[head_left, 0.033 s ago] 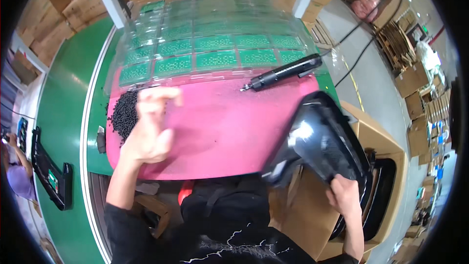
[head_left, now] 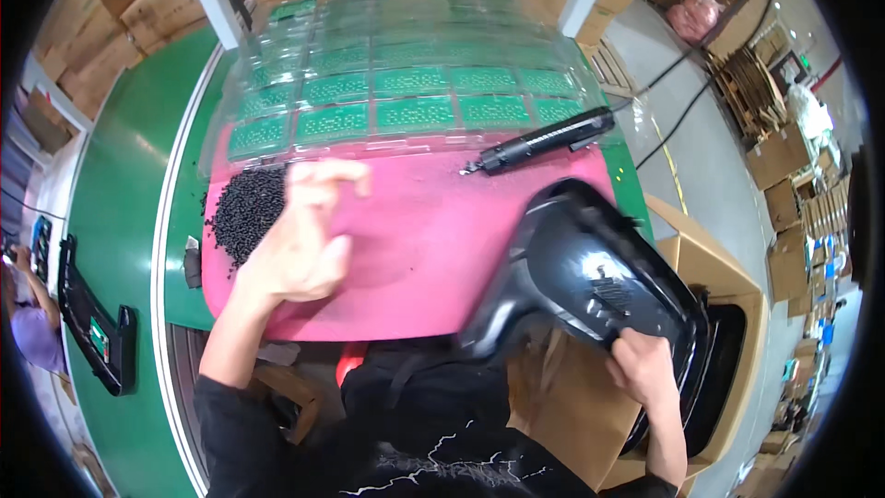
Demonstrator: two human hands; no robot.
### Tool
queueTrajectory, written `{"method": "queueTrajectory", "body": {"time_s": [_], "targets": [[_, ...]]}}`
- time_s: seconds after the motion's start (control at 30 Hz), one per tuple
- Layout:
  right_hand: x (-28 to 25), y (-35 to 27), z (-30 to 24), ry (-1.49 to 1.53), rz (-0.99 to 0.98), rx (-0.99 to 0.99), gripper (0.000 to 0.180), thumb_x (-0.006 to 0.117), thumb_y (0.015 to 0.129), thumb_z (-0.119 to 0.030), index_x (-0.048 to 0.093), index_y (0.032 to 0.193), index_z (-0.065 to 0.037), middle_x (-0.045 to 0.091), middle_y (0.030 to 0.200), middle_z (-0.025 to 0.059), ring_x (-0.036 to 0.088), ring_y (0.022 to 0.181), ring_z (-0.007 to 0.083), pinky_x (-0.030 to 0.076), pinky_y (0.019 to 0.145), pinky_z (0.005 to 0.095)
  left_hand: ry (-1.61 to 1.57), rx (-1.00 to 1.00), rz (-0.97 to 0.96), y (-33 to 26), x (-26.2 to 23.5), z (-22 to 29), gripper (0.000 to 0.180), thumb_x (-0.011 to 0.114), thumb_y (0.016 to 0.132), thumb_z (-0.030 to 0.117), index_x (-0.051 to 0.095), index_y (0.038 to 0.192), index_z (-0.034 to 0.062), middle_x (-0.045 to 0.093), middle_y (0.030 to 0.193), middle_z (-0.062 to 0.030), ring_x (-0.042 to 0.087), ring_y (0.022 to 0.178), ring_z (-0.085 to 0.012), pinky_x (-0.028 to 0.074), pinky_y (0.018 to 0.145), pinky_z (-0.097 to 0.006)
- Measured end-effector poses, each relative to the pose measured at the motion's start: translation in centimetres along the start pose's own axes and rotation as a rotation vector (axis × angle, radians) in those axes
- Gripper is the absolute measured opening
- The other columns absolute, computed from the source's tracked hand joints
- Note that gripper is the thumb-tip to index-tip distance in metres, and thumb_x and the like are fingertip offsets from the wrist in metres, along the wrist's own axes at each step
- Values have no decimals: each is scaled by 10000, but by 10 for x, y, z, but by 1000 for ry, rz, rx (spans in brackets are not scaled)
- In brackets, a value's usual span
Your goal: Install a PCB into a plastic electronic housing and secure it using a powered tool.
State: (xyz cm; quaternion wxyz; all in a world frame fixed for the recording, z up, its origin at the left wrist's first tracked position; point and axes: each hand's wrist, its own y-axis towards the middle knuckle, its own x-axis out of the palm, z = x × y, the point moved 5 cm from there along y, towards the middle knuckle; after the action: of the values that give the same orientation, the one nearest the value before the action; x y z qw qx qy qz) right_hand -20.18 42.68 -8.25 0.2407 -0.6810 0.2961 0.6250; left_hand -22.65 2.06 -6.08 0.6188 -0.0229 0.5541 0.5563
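A glossy black plastic housing [head_left: 604, 263] hangs tilted over the right edge of the pink mat [head_left: 424, 286], above an open carton. At its near edge my right hand [head_left: 643, 367] is closed around it. My left hand [head_left: 309, 240] hovers over the mat's left part, thumb and bent forefinger apart; its palm side is partly hidden. Just beside that hand lies a pile of small black screws [head_left: 249, 207], partly covered by my fingers. A black electric screwdriver [head_left: 544, 140] rests across the mat's far right, its bit toward the left.
Clear plastic trays holding green circuit boards [head_left: 415, 115] lie behind the mat. The open cardboard carton [head_left: 728, 263] at right contains more black housings. On the green surface at far left sits another black housing [head_left: 97, 332] with a board, near a person in purple [head_left: 37, 337].
The black housing has swung left and turned, its narrow end shifting toward me, still in my right hand. My left hand has moved slightly right, away from the screw pile.
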Motion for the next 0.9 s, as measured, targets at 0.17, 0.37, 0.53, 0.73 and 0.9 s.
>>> {"method": "queueTrajectory", "body": {"time_s": [0.17, 0.37, 0.53, 0.73, 0.9], "targets": [[16, 97, -41, -62, -193, -340, 202, 659, 731, -184, 482, 692, -94, 488, 661, 53, 588, 567, 225, 478, 480, 343, -106, -174, -162, 24, 31, -23, 343, 612, 866, 181, 417, 1069, -16, 515, 1092, -198, 545, 975, -353, 454, 876, -443], [-17, 286, -88, 289, -145, -519, 218, 667, 835, -218, 551, 738, -61, 573, 663, 116, 609, 620, 329, 482, 552, 415, -115, -383, -123, -10, 50, -47, 299, 611, 892, 192, 553, 1111, -2, 591, 987, -152, 559, 965, -338, 454, 857, -442], [13, 485, -119, 614, 74, -408, 279, 562, 819, -64, 537, 1083, 21, 634, 876, 157, 630, 838, 277, 506, 784, 376, 45, -254, -28, -8, 45, -46, 185, 652, 829, 152, 609, 973, 43, 585, 930, -82, 548, 866, -249, 422, 711, -362], [70, 643, -161, 358, 144, -165, 455, 587, 850, -223, 519, 1271, -64, 359, 1432, 187, 345, 1337, 339, 318, 1089, 461, 190, -275, -81, -14, 38, -47, 290, 598, 719, 157, 595, 986, 45, 552, 970, -54, 517, 945, -213, 400, 756, -319], [91, 705, -166, -70, 92, 28, 547, 504, 904, -336, 466, 1384, -76, 192, 1567, 98, 200, 1438, 277, 213, 1152, 492, 238, -278, -122, -16, 40, -51, 312, 635, 699, 189, 617, 982, 59, 553, 956, -40, 500, 969, -200, 396, 816, -323]]}}
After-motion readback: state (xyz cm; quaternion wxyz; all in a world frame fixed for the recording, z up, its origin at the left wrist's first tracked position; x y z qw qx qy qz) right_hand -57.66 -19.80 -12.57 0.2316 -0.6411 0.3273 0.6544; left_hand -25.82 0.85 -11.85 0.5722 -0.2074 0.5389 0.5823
